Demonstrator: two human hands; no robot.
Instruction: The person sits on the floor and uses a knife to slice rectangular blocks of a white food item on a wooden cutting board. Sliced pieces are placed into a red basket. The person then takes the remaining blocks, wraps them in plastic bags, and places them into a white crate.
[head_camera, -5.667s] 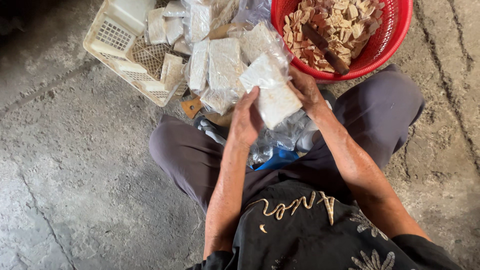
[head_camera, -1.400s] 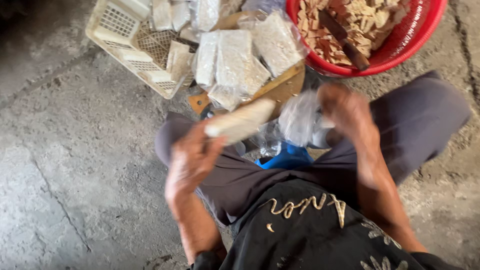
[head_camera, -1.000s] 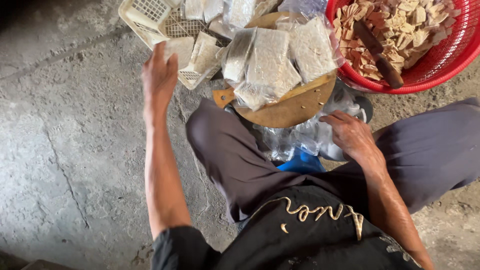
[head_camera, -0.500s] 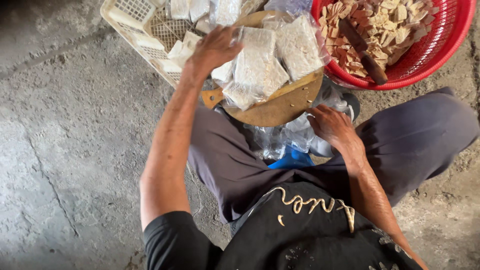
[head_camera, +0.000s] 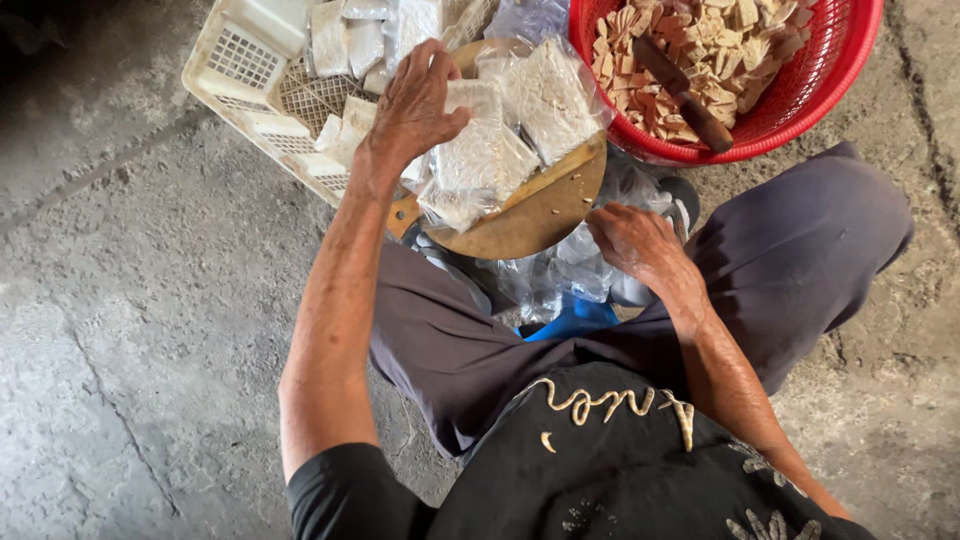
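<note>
- The left hand (head_camera: 418, 105) is reaching forward on a nearly straight arm, palm down and fingers spread; its fingertips are resting on the filled packets (head_camera: 497, 140), pressing flat on them rather than closing round any one.
- The right hand (head_camera: 635, 240) is hanging lower and nearer the body, wrist bent and fingers curled loosely down into a heap of empty clear bags (head_camera: 565, 275) between the knees; whether it is pinching a bag cannot be told.
- The two hands are working apart, the left one farther out than the right.
- The packets are lying in a loose stack on a round wooden board (head_camera: 530, 215), which is sitting tilted just in front of the lap; more packets are lying in the white plastic crate (head_camera: 250, 75) beyond the left hand.
- A red basket (head_camera: 800, 95) is standing to the right of the board, holding pale cut pieces (head_camera: 700, 50) and a dark-handled knife (head_camera: 680, 95) lying across them.
- The person is sitting on a grey concrete floor (head_camera: 130, 300), in dark trousers.
</note>
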